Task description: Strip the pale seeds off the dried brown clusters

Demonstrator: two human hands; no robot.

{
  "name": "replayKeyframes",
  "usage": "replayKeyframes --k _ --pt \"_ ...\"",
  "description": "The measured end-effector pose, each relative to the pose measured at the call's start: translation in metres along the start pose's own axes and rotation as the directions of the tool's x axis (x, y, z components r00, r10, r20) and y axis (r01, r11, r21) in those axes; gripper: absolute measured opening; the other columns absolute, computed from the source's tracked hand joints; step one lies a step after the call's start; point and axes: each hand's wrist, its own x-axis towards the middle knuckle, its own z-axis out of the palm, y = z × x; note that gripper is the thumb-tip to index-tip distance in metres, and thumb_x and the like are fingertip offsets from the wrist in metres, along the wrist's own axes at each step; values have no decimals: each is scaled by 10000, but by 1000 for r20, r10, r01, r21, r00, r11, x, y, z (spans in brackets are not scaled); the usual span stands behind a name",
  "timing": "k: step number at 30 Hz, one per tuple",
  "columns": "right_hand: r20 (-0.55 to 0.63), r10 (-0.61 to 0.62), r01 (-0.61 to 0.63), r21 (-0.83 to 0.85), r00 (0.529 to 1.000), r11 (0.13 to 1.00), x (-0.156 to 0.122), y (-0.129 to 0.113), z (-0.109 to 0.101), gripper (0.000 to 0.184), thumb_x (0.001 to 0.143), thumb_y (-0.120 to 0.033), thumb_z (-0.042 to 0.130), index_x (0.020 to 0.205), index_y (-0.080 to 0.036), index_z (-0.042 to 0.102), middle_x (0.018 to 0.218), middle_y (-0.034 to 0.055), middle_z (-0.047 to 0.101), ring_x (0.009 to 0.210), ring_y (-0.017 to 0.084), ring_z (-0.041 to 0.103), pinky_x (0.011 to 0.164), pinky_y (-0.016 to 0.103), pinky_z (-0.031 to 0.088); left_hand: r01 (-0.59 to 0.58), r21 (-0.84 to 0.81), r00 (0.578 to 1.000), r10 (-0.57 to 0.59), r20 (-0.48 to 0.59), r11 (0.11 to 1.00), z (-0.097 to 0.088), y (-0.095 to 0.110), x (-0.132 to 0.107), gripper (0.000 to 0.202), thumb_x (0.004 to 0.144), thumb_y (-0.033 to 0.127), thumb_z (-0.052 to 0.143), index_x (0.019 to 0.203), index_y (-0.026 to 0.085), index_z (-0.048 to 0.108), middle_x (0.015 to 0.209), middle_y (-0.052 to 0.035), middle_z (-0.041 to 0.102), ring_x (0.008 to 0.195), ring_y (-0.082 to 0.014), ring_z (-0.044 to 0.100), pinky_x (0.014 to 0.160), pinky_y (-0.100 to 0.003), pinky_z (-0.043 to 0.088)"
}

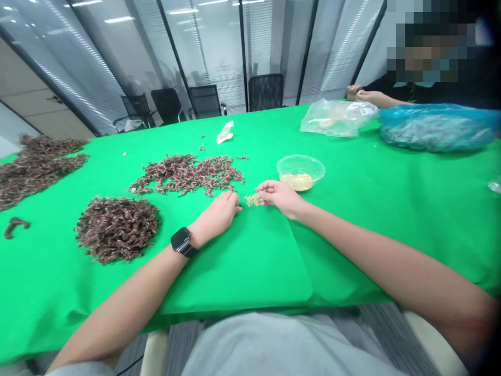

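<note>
Near lower middle of the frame, left hand (218, 215) with black smartwatch (182, 242), curled on the green surface (250, 266), and right hand (278, 198), fingers pinched, both apart. Between them, small heap of pale grains (253, 200), just beside the fingertips (258, 189); anything pinched, cannot tell. Just beyond, clear plastic bowl (300, 166) with similar grains. Toward left, heaps of dark brown dried pieces (116, 230). At upper right, clear plastic bag (336, 117), blue plastic bag (436, 128), co-worker's hands (358, 93).

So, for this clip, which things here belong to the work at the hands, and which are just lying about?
At the hands: left hand on the green tablecloth, beside the spread of dried brown pieces; right hand above a small heap of pale grains; clear plastic tub.

Lying about: clear plastic bag; blue bag; paper scrap; co-worker's hands.
</note>
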Motion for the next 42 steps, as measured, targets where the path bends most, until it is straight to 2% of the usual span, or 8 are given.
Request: replayKeyframes --k 6,9,12,16,25,35,38,42 --pt "57 26 -31 80 998 996 -1 3 1 186 743 -103 780 864 -162 652 712 -4 684 627 94 633 670 237 557 47 -195 986 -77 -150 980 3 11 0 134 1030 224 343 967 201 459 854 -49 562 761 -191 515 706 -320 420" --pt "110 21 -33 115 994 993 -4 4 3 231 723 -155 819 885 -163 655 741 8 708 659 103 651 685 241 561 50 -222 968 -102 -230 974 6 21 -1 109 995 273 460 918 203 491 749 0 536 660 -158 484 627 -287 384" --pt "144 24 -42 126 989 991 -8 3 7 265 702 -192 845 883 -162 655 784 31 730 710 124 680 691 246 567 -7 -194 942 -59 -331 981 12 24 0 141 955 335 579 967 194 579 738 8 580 630 -135 504 610 -264 395" --pt "125 24 -39 124 992 992 -13 3 14 240 707 -187 833 868 -159 657 802 44 738 719 138 695 695 261 581 -82 -36 895 57 -442 996 16 17 3 183 987 298 554 1070 203 688 880 -44 704 695 -136 590 701 -271 459" --pt "15 -22 21 58 1000 998 -16 6 21 166 738 -121 773 842 -158 649 749 31 732 676 126 691 694 256 591 -115 131 902 158 -401 985 18 12 3 215 988 269 547 1044 176 732 781 -50 694 667 -151 597 645 -272 439" --pt "37 -38 36 48 999 998 -23 3 24 154 773 -140 762 887 -164 661 777 53 762 746 162 730 766 299 612 -108 136 916 152 -372 985 16 12 3 175 963 230 563 969 174 728 780 -51 692 684 -161 604 646 -277 443" --pt "53 -57 54 50 997 997 -22 4 24 155 775 -144 756 900 -161 667 801 50 764 742 150 722 756 285 606 -96 73 905 118 -408 993 15 14 4 165 952 229 574 915 178 726 774 -47 690 673 -149 596 643 -270 444" --pt "107 -45 42 29 993 999 -21 3 24 78 816 -185 718 880 -144 701 840 58 762 740 142 712 701 259 593 -54 -162 878 -31 -477 985 15 15 5 142 943 271 614 914 189 726 750 -17 693 639 -121 586 635 -247 453"
